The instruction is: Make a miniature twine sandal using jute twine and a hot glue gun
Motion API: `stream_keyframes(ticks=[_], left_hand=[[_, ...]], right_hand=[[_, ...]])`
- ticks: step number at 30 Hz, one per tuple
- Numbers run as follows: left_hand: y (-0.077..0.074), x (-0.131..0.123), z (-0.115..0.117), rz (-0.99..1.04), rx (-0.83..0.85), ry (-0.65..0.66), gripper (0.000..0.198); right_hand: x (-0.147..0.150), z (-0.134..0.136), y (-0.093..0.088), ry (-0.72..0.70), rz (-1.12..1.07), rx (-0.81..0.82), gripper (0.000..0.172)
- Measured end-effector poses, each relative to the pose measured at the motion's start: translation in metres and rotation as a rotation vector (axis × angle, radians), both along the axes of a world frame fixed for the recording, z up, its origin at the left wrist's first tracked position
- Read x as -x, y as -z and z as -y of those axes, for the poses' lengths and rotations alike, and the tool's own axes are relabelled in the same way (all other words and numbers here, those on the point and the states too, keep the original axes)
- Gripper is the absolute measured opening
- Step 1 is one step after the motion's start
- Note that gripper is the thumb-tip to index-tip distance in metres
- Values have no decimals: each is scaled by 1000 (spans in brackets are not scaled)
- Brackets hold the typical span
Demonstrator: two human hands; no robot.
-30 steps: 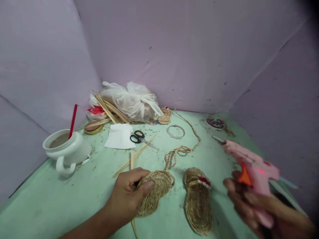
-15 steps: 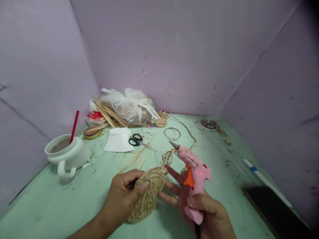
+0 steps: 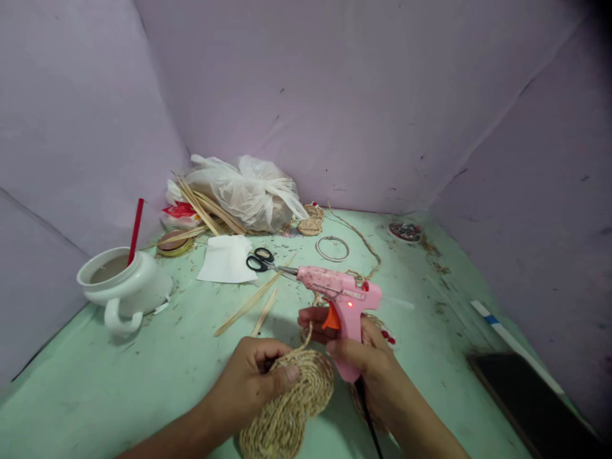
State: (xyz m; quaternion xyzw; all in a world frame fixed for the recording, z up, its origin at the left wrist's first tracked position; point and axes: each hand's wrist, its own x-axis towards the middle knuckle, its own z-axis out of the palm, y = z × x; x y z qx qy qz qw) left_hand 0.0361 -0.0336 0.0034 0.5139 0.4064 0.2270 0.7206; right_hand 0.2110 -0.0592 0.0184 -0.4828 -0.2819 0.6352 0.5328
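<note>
My left hand (image 3: pixel 253 382) pinches a coiled, braided straw piece (image 3: pixel 310 398), shaped like a small sole, with the thumb on top. A loose braided cord (image 3: pixel 308 335) rises from its upper edge toward my right hand (image 3: pixel 370 357). That hand holds a pink glue gun (image 3: pixel 351 319) by its grip, its fingers partly hidden behind it. The nozzle points left, above the straw piece and apart from it. A red light glows on the gun's side, and a clear glue stick (image 3: pixel 399 302) sticks out at the back. Red beads (image 3: pixel 388 336) show beyond my right wrist.
A white pot (image 3: pixel 148 287) holding a red stick stands left. Farther back are a plastic bag (image 3: pixel 248 197), straw strips (image 3: pixel 205 207), white paper (image 3: pixel 224 258), scissors (image 3: pixel 262 258), a metal ring (image 3: pixel 332 248) and a dish (image 3: pixel 405 232). A dark flat object (image 3: pixel 526 401) lies right.
The glue gun has swung from pointing up-left to nearly level, its nozzle now farther left. My left hand and the straw piece have moved lower in view and slightly right.
</note>
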Motion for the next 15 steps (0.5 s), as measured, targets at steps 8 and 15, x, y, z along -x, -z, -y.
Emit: stream_keyframes(ticks=[8, 15], left_hand=[[5, -3, 3, -82, 7, 6, 45], [9, -2, 2, -167, -135, -77, 43]], right_hand=[[-5, 0, -2, -36, 128, -12, 32], [-47, 38, -12, 80, 509, 58, 20]])
